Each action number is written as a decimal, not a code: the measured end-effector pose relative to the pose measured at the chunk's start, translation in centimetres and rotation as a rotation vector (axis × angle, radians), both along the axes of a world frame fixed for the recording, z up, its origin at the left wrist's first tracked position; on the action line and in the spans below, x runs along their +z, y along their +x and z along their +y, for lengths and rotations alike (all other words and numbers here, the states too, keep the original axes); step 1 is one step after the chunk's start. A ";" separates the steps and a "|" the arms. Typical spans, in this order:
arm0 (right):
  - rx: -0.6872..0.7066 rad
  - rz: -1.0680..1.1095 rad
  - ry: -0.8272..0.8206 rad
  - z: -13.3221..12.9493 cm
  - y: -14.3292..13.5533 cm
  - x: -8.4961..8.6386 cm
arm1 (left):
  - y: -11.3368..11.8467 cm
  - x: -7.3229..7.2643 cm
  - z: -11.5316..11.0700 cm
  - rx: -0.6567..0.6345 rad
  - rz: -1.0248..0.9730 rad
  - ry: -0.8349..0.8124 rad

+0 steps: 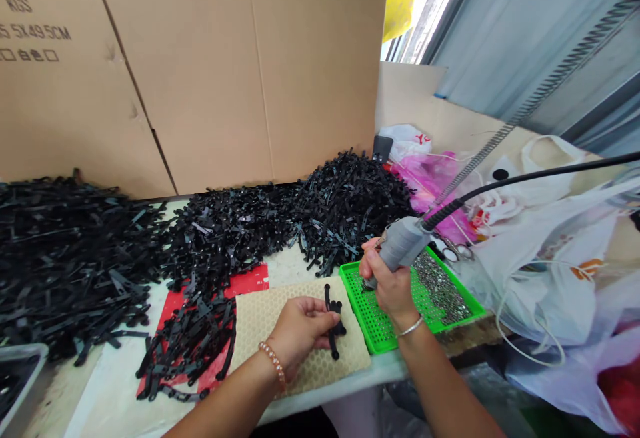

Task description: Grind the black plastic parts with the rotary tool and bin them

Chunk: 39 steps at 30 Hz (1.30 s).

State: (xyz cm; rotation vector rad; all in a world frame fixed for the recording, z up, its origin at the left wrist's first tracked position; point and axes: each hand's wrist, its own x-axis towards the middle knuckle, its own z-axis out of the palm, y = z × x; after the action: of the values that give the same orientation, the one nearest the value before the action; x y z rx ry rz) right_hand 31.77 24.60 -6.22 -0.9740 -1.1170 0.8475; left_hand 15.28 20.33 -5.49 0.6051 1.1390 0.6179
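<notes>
My left hand [305, 328] pinches a small black plastic part [336, 318] with jointed arms, over a beige honeycomb-patterned mat [260, 311]. Its fingertips cover some of the part. In my right hand [390, 285] is a grey electric screwdriver [400, 243], gripped round its body and tilted, with the lower end pointing down over a green perforated tray [373, 341]. Many small metal screws [440, 291] lie in that tray, heaped toward its right side. The screwdriver's tip is too small and dark to make out clearly.
Piles of black plastic strips [225, 231] stretch along the table against a large cardboard box [210, 71]. A coil spring [535, 98] and black cable [540, 175] run from the screwdriver to the upper right. Plastic bags [555, 245] and scissors [457, 249] lie at right; a grey bin [37, 358] stands at left.
</notes>
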 end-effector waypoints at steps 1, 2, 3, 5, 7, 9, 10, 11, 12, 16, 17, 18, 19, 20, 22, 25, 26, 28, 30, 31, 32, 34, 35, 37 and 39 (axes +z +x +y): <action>-0.004 -0.005 -0.001 0.0 0.0 0.0 | 0.0 0.0 0.0 -0.002 -0.003 -0.002; -0.009 -0.010 -0.002 0.0 0.0 -0.1 | 0.0 0.0 0.0 -0.006 -0.005 -0.001; -0.014 -0.016 -0.001 0.0 0.0 -0.1 | 0.0 0.0 0.0 -0.011 -0.007 0.003; -0.020 -0.020 0.003 0.0 -0.1 -0.1 | -0.1 -0.1 0.0 -0.017 -0.006 0.010; -0.027 -0.002 0.007 -0.1 -0.1 0.3 | 0.0 -0.1 0.0 -0.013 -0.001 0.015; -0.053 0.060 0.011 -0.3 -0.3 1.2 | 0.0 -0.2 0.1 -0.009 0.000 0.011; -0.066 0.109 0.015 -0.5 -0.4 1.7 | 0.0 -0.3 0.1 -0.007 0.001 0.011; -0.072 0.169 0.023 -0.7 -0.6 2.4 | 0.0 -0.3 0.1 -0.007 0.002 0.013; -0.069 0.233 0.034 -0.9 -0.9 3.1 | 0.1 -0.3 0.1 -0.009 0.000 0.017; 0.037 0.403 0.050 -2.0 -2.6 5.2 | 0.0 -0.5 0.1 -0.003 0.000 0.033; 0.059 0.413 0.037 -2.1 -3.1 5.4 | 0.0 -0.6 0.0 -0.003 -0.002 0.037; 0.075 0.412 0.022 -2.2 -3.6 5.4 | 0.0 -0.6 0.0 -0.003 -0.004 0.043; 0.082 0.404 0.006 -2.2 -4.0 5.3 | 0.0 -0.7 0.0 -0.005 -0.007 0.050; 0.083 0.392 -0.007 -2.2 -4.4 5.2 | 0.0 -0.8 0.0 -0.008 -0.013 0.057; 0.084 0.377 -0.022 -2.0 -5.0 4.8 | 0.0 -1.1 0.0 -0.011 -0.026 0.067; 0.093 0.388 -0.037 -1.8 -5.3 4.3 | 0.0 -1.3 -0.1 -0.008 -0.040 0.074; 0.092 0.391 -0.040 -1.8 -5.3 4.2 | -0.1 -1.3 -0.1 -0.005 -0.042 0.077; 0.083 0.385 -0.043 -1.8 -5.3 4.1 | -0.1 -1.2 -0.1 -0.001 -0.040 0.079; 0.075 0.369 -0.038 -1.8 -5.3 3.9 | -0.1 -1.0 -0.1 0.001 -0.036 0.076; 0.074 0.361 -0.035 -1.8 -5.2 3.9 | -0.1 -0.9 -0.1 0.001 -0.035 0.074; 0.074 0.355 -0.032 -1.8 -5.2 3.8 | -0.1 -0.8 -0.1 0.000 -0.034 0.073; 0.072 0.345 -0.034 -1.8 -5.2 3.7 | -0.1 -0.7 -0.1 0.000 -0.032 0.076; 0.073 0.343 -0.037 -1.8 -5.2 3.7 | 0.0 -0.7 -0.1 -0.001 -0.030 0.077; 0.076 0.349 -0.037 -1.8 -5.1 3.6 | 0.0 -0.7 -0.1 -0.004 -0.029 0.079; 0.087 0.362 -0.031 -1.9 -5.1 3.5 | 0.0 -0.7 -0.1 -0.010 -0.034 0.078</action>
State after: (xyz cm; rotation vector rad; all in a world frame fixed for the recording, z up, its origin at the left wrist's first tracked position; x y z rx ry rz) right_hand 26.69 22.75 -2.75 -0.7626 -0.8408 1.0662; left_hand 15.32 20.21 -6.23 0.6636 1.0835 0.6642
